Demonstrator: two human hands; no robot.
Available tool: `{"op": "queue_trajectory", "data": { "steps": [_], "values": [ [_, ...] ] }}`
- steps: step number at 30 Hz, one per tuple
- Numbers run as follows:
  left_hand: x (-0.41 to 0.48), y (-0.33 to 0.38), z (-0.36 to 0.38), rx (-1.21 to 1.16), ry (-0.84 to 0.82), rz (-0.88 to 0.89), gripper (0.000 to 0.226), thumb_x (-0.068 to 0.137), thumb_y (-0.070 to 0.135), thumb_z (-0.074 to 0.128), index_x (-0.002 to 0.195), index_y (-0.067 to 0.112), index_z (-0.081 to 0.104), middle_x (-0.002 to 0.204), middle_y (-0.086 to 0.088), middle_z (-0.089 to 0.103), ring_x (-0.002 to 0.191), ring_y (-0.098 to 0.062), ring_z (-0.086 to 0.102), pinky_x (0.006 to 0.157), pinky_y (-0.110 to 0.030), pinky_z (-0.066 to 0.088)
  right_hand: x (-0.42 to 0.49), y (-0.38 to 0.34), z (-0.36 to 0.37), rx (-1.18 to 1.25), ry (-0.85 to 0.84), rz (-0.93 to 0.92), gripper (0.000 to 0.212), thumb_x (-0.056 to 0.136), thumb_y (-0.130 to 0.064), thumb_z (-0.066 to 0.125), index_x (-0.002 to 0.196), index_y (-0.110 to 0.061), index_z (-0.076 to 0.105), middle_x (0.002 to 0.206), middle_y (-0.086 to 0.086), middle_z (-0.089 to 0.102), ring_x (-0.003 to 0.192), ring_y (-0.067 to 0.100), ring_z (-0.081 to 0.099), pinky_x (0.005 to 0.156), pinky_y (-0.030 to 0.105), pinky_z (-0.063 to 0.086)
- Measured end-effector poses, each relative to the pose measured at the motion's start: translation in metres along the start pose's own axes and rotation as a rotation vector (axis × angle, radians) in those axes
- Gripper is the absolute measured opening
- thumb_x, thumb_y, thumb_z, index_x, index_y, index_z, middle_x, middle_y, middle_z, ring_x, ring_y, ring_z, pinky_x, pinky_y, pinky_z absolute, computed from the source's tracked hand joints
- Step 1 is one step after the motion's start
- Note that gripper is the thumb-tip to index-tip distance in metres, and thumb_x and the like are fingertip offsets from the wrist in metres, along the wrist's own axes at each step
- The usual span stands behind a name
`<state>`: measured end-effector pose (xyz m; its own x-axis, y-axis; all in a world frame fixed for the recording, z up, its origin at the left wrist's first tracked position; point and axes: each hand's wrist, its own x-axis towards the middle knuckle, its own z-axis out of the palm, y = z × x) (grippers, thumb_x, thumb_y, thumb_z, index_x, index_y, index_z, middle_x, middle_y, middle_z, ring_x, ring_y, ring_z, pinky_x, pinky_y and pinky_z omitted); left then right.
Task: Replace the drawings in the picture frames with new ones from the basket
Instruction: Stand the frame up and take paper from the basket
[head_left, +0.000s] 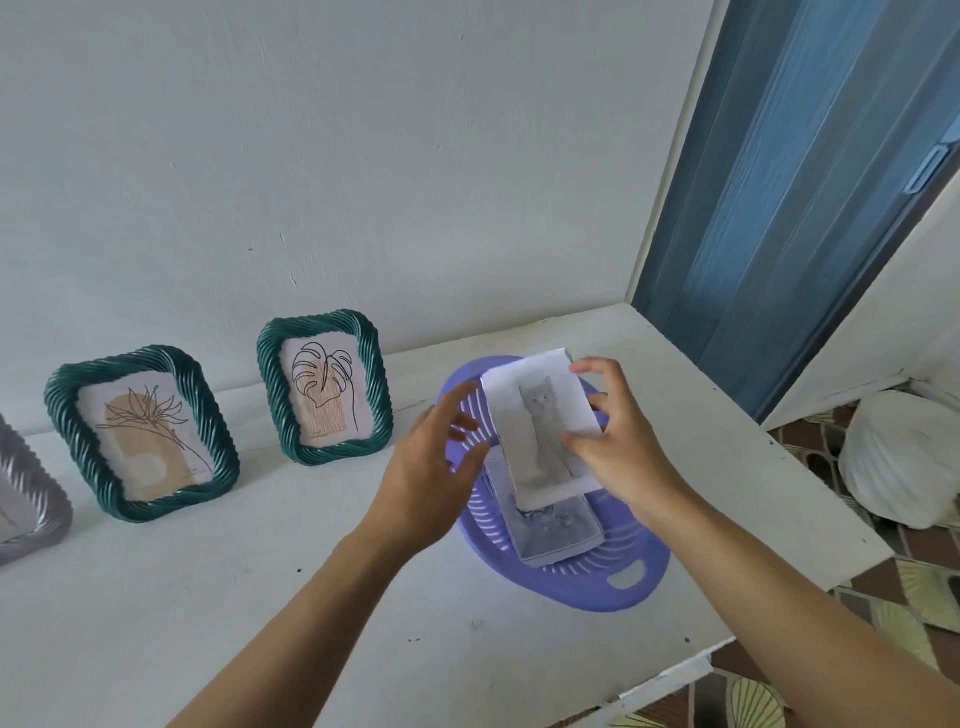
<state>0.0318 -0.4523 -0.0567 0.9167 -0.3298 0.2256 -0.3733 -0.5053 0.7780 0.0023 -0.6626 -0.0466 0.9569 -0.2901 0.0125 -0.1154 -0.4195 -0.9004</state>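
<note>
A purple plastic basket (613, 587) sits on the white table at the right. My right hand (618, 441) pinches a white sheet with a grey cat picture (540, 431) and holds it lifted above the basket. More cat pictures (556, 530) lie stacked inside the basket. My left hand (431, 467) hovers at the sheet's left edge with its fingers spread, holding nothing. Two green twisted-rim picture frames lean against the wall: one with a leaf line drawing (324, 387), one with a flower drawing (143, 434).
A silver frame (28, 509) shows partly at the left edge. The white table (311, 597) ends at its right and front edges over a patterned floor. A white bag (904, 457) lies on the floor at the right, below a blue folding door (789, 182).
</note>
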Motion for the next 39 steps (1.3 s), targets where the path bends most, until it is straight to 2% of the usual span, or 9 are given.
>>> {"op": "queue_trajectory", "data": {
  "steps": [3,5,9,13,21,26,30,37,39],
  "values": [
    [-0.007,-0.023,-0.012,0.317,0.094,0.119,0.046,0.089,0.021,0.072,0.132,0.031,0.058,0.119,0.010,0.061,0.112,-0.020,0.051,0.087,-0.042,0.043,0.004,0.009,-0.001,-0.121,-0.076,0.041,0.051,0.084,0.000,0.066,0.114,-0.038,0.051,0.112,-0.001,0.057,0.093,0.022,0.060,0.069,0.038,0.052],
    [-0.009,-0.033,-0.012,0.321,0.095,0.084,0.040,0.089,0.024,0.072,0.127,0.030,0.061,0.123,0.009,0.058,0.111,-0.019,0.051,0.087,-0.042,0.045,0.006,0.014,0.001,-0.236,-0.136,0.063,0.050,0.084,-0.003,0.069,0.120,-0.033,0.053,0.114,-0.005,0.052,0.091,0.017,0.055,0.065,0.026,0.045],
    [-0.011,-0.041,-0.009,0.165,0.069,0.080,0.038,0.091,0.023,0.071,0.127,0.020,0.063,0.124,0.011,0.053,0.091,-0.007,0.061,0.080,-0.008,0.045,0.011,0.021,0.006,-0.373,-0.208,0.095,0.057,0.084,-0.004,0.070,0.131,-0.027,0.049,0.114,-0.007,0.050,0.084,0.005,0.053,0.059,0.014,0.042],
    [-0.012,-0.045,-0.007,0.109,0.079,0.039,0.040,0.090,0.027,0.071,0.129,0.024,0.061,0.124,0.014,0.053,0.089,-0.003,0.064,0.073,-0.003,0.042,0.012,0.024,0.015,-0.437,-0.241,0.115,0.058,0.085,-0.003,0.069,0.135,-0.021,0.046,0.123,0.000,0.053,0.095,0.015,0.053,0.067,0.024,0.045],
    [-0.013,-0.048,-0.010,0.118,0.101,0.075,0.044,0.089,0.031,0.072,0.129,0.023,0.059,0.121,0.013,0.059,0.086,-0.006,0.064,0.078,-0.030,0.056,0.006,0.027,0.024,-0.688,-0.278,0.041,0.059,0.087,-0.004,0.064,0.139,-0.010,0.038,0.134,0.009,0.047,0.114,0.027,0.054,0.073,0.027,0.042],
    [-0.011,-0.047,-0.009,0.120,0.095,0.057,0.041,0.089,0.030,0.072,0.127,0.023,0.060,0.119,0.012,0.060,0.089,0.000,0.063,0.073,-0.004,0.042,0.006,0.030,0.025,-0.837,-0.290,0.007,0.063,0.087,-0.012,0.066,0.143,-0.011,0.039,0.126,0.010,0.053,0.114,0.029,0.055,0.077,0.032,0.048],
    [-0.011,-0.045,-0.010,0.099,0.100,0.047,0.040,0.087,0.026,0.075,0.125,0.020,0.061,0.119,0.010,0.061,0.089,0.008,0.062,0.074,0.000,0.042,0.004,0.029,0.023,-0.891,-0.304,-0.014,0.071,0.088,-0.020,0.066,0.151,-0.017,0.032,0.130,0.008,0.053,0.118,0.029,0.054,0.083,0.037,0.053],
    [-0.015,-0.043,-0.011,0.091,0.138,0.021,0.036,0.086,0.026,0.076,0.121,0.018,0.067,0.119,0.007,0.059,0.084,0.003,0.063,0.072,-0.003,0.046,0.004,0.017,0.008,-0.839,0.093,-0.425,0.025,0.084,-0.016,0.070,0.109,-0.015,0.067,0.102,0.003,0.063,0.099,0.029,0.059,0.075,0.039,0.049],
    [-0.015,-0.044,-0.012,0.100,0.144,0.020,0.033,0.087,0.025,0.076,0.119,0.020,0.069,0.119,0.008,0.060,0.084,0.003,0.063,0.072,-0.004,0.045,0.008,0.021,0.000,-0.865,0.191,-0.471,0.025,0.077,-0.014,0.074,0.101,-0.017,0.069,0.100,0.002,0.064,0.098,0.030,0.059,0.074,0.041,0.046]
  ]
}}
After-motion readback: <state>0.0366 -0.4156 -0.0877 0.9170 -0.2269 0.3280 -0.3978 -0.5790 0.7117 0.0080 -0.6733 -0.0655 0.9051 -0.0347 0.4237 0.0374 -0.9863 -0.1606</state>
